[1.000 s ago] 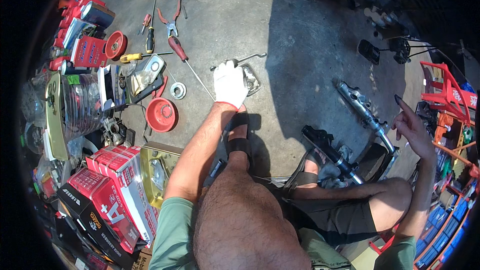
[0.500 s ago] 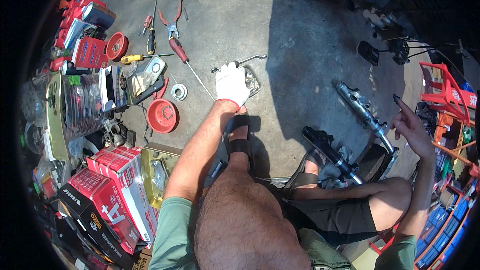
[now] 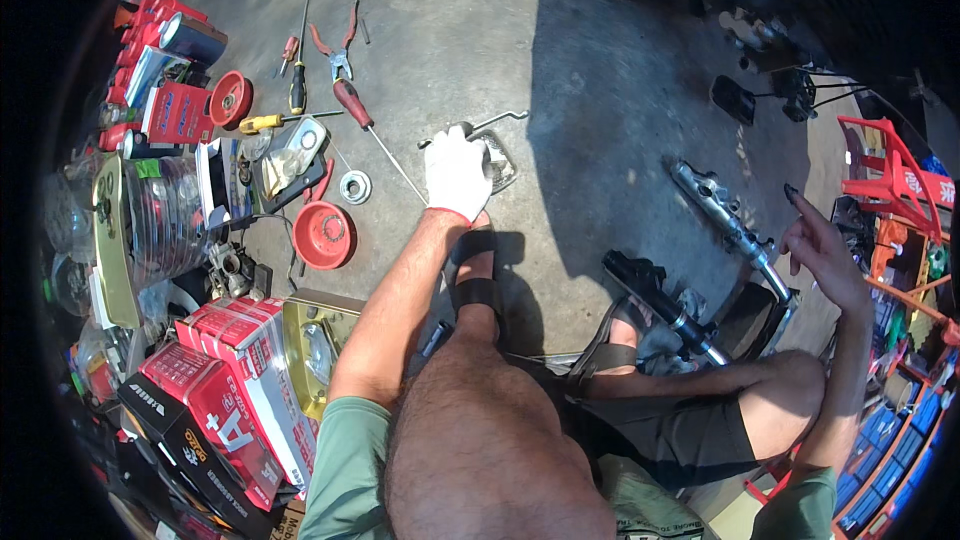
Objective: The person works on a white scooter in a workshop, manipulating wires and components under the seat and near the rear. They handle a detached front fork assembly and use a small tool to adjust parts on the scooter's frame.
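My left hand (image 3: pixel 459 173), in a white glove with a red cuff, is closed over a small metal part (image 3: pixel 499 162) on the floor. A bent metal rod (image 3: pixel 503 120) sticks out past its fingers. The fingertips are hidden, so I cannot tell what they grip. My right hand (image 3: pixel 820 252) is bare and raised at the right, its index finger stretched out and the others loosely curled, with nothing visible in it. The index fingertip looks dark. Nearest to it lies a silver fork leg (image 3: pixel 722 210); a black tube with a shiny rod (image 3: pixel 655 298) lies closer to my foot.
Left of my gloved hand lie a red-handled screwdriver (image 3: pixel 352 105), pliers (image 3: pixel 341 62), a yellow-handled screwdriver (image 3: pixel 262 124), a red bowl (image 3: pixel 307 248) and a metal ring (image 3: pixel 354 187). Red boxes (image 3: pixel 232 325) are stacked at the left. A red plastic stool (image 3: pixel 893 185) stands at the right.
The whole view has shifted slightly. My left hand stays over the metal part, tilted a little differently. My right hand holds nearly the same pose.
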`<state>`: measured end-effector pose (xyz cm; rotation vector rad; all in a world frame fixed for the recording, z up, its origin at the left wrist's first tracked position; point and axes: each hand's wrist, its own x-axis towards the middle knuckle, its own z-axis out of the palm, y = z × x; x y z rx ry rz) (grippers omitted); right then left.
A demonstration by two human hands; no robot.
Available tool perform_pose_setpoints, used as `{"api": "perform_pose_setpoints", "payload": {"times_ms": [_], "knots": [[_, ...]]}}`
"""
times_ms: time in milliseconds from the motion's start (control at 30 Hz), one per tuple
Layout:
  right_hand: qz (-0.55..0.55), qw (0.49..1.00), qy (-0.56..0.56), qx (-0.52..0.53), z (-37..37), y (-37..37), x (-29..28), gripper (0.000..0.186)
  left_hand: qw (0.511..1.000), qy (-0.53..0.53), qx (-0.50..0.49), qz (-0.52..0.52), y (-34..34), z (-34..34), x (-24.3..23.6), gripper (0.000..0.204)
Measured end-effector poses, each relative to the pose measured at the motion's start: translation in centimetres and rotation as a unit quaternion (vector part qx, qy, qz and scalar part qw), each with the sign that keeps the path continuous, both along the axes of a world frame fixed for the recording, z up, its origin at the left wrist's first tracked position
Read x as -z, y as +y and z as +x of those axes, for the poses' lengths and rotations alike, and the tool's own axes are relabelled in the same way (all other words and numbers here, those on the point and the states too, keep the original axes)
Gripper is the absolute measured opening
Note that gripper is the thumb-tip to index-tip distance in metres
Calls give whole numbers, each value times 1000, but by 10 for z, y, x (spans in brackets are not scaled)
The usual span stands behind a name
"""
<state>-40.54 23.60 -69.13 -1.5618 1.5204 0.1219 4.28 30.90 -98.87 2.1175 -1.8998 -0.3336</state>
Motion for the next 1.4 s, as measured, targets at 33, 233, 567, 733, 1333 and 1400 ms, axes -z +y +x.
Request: {"api": "perform_pose_setpoints", "payload": {"times_ms": [33, 233, 567, 733, 1333, 1400], "knots": [[0, 1000, 0, 1, 1, 0, -1, 70, 1000, 1, 5, -13, 3, 1, 0, 17], [-5, 1000, 2, 1, -1, -1, 2, 70, 995, 8, 27, -92, 10, 9, -4, 20], [0, 1000, 2, 11, 0, 0, 0, 70, 994, -17, 106, -39, 4, 14, -4, 15], [4, 1000, -2, 14, 4, 0, -1, 70, 991, -36, 125, -8, 3, 17, 3, 15], [-1, 1000, 19, 6, 2, 0, -3, 70, 986, -109, 110, 64, -6, 1, -4, 18], [2, 1000, 25, 9, 3, 0, -4, 70, 992, -68, 90, 55, -4, 5, -9, 19]]}}
